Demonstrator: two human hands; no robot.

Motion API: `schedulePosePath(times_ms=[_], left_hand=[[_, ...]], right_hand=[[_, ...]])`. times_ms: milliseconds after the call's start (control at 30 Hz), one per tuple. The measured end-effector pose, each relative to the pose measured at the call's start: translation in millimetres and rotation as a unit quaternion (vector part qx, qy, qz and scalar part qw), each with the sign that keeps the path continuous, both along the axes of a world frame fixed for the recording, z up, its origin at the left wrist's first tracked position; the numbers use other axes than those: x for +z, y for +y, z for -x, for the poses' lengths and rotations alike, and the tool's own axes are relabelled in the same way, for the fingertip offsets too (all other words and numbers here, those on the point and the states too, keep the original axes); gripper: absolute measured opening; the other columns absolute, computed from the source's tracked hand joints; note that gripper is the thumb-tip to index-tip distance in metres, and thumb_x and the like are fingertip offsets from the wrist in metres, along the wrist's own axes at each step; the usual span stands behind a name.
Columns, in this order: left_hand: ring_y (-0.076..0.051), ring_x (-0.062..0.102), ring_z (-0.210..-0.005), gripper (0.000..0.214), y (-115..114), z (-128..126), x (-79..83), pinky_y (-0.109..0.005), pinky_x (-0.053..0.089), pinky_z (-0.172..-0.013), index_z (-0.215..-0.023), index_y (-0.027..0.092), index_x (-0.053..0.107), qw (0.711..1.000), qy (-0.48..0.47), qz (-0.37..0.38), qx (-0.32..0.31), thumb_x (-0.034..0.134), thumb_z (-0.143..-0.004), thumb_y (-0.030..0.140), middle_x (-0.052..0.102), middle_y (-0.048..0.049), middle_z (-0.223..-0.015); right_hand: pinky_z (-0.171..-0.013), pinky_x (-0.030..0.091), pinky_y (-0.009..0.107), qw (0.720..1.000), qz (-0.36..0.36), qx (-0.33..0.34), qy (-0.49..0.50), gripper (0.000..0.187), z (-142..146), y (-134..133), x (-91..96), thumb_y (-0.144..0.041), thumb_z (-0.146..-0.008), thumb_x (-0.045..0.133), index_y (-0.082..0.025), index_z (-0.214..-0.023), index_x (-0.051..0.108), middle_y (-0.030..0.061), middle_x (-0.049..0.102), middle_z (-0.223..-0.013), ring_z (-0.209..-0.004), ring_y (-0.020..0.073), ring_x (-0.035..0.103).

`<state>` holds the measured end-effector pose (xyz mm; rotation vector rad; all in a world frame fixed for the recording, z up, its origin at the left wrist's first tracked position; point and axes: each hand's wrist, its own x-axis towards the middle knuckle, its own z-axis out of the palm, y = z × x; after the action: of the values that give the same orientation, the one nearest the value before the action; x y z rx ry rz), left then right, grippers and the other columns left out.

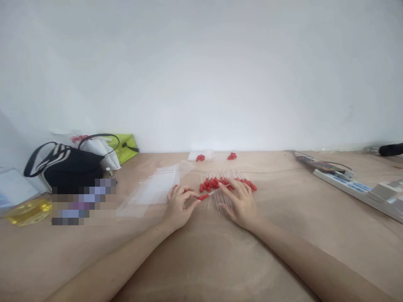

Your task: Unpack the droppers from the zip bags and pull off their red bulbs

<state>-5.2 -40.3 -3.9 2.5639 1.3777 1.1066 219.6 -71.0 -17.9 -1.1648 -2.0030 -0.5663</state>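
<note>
My left hand (180, 206) pinches the red rubber bulb of a glass dropper (202, 197) between thumb and finger. My right hand (242, 204) grips the clear tube of that same dropper near its other end, so it lies slightly tilted between both hands. Just behind the hands lies a row of droppers with red bulbs (208, 183), their clear tubes pointing toward the wall. Several loose clear tubes (219, 204) lie on the table partly under my right hand. More red (176, 186) shows behind my left hand, mostly hidden.
Two small piles of red bulbs (232, 156) lie near the wall. Clear plastic bags (157, 186) are spread left of my hands. At far left are a black bag (74, 165) and a yellow-green bag (127, 147). A white power strip (355, 189) and a phone (321, 164) lie right.
</note>
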Motion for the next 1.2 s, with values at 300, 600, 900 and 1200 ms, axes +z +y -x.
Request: schedulePosePath(times_ms=[300,600,900,1200], left_hand=[[-0.021,0.049,-0.097,0.010,-3.9,-3.2,2.2,-0.044,0.026,-0.088,-0.081,0.026,0.063,0.997,0.039,0.016,-0.060,0.054,-0.078,0.030,0.058,-0.0026,-0.099],[-0.017,0.053,-0.091,0.014,-7.1,-13.6,2.1,-0.041,0.019,-0.091,-0.090,0.028,0.062,0.981,0.102,-0.069,-0.149,0.054,-0.080,0.033,0.065,0.0015,-0.092],[-0.014,0.051,-0.072,0.014,-8.3,-13.0,2.0,-0.038,0.023,-0.083,-0.072,0.025,0.064,0.974,0.105,-0.135,-0.151,0.054,-0.081,0.028,0.067,0.0049,-0.071],[-0.013,0.048,-0.068,0.018,-7.4,-10.3,0.2,-0.037,0.024,-0.078,-0.071,0.024,0.063,0.975,0.086,-0.126,-0.164,0.051,-0.083,0.029,0.065,0.0042,-0.066]], right_hand=[[-0.095,0.017,0.044,0.999,0.000,0.052,-0.015,0.017,3.8,2.2,-2.7,-0.028,-0.083,0.049,-0.027,-0.091,0.064,-0.0015,0.062,-0.067,-0.078,0.0146,0.050],[-0.089,0.021,0.039,0.993,0.021,0.110,-0.025,0.016,7.6,-3.3,1.3,-0.024,-0.082,0.048,-0.023,-0.085,0.063,-0.0023,0.055,-0.057,-0.066,0.0127,0.042],[-0.087,0.022,0.038,0.990,0.027,0.131,-0.042,0.016,5.2,-4.9,1.2,-0.021,-0.081,0.047,-0.021,-0.071,0.060,-0.0034,0.051,-0.051,-0.064,0.0121,0.039],[-0.088,0.021,0.038,0.990,0.022,0.136,-0.042,0.016,4.4,-5.8,1.4,-0.022,-0.080,0.048,-0.020,-0.068,0.058,-0.0034,0.050,-0.050,-0.064,0.0118,0.038]])
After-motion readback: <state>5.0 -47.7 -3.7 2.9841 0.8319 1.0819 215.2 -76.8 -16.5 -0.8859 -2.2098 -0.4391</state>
